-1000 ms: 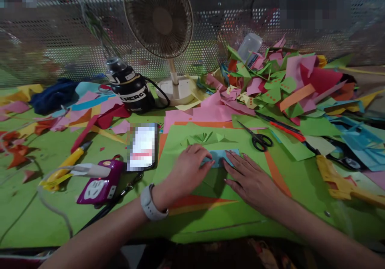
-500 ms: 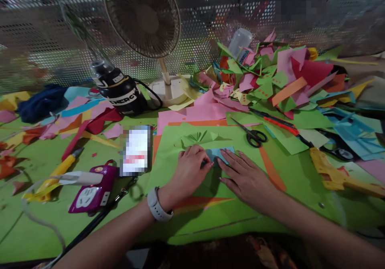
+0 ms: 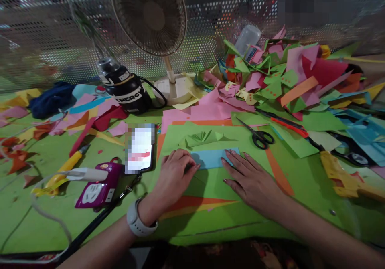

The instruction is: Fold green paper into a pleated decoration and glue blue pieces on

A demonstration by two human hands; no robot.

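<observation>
Holding blue paper strip [image 3: 208,158] flat, just below and right of frame center.
Resting right hand [image 3: 252,176] palm-down on strip's right end, fingers extended, not clamped. Curling left hand [image 3: 173,176] at the left end, thumb close to fingers; can't tell if actually pinching paper. Showing strip on green sheet [image 3: 213,187], just below folded green paper [image 3: 204,138] in the picture. Also seeing black scissors [image 3: 261,138] right of center, lit phone [image 3: 140,148] left of center, fan [image 3: 154,16] at upper middle.
</observation>
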